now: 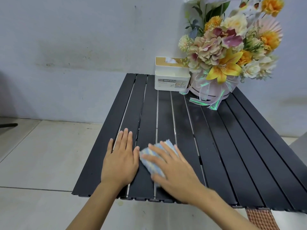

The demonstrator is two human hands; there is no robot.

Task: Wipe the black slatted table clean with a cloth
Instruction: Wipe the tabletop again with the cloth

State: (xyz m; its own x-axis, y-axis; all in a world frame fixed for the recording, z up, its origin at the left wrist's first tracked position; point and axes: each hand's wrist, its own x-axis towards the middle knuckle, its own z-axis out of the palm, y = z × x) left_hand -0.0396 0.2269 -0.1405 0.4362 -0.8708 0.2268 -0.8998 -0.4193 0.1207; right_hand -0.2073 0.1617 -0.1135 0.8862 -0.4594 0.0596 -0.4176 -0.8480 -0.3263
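The right hand [172,170] presses flat, fingers spread, on a blue-and-white cloth [157,156] at the near left part of the black table [232,146]. The left hand [120,161] lies open and flat just beside it, holding nothing. Wiping looks under way. The slats run lengthwise away from the person toward the tissue box [172,77] and flowers [229,47], so the next strokes should probably follow them outward.
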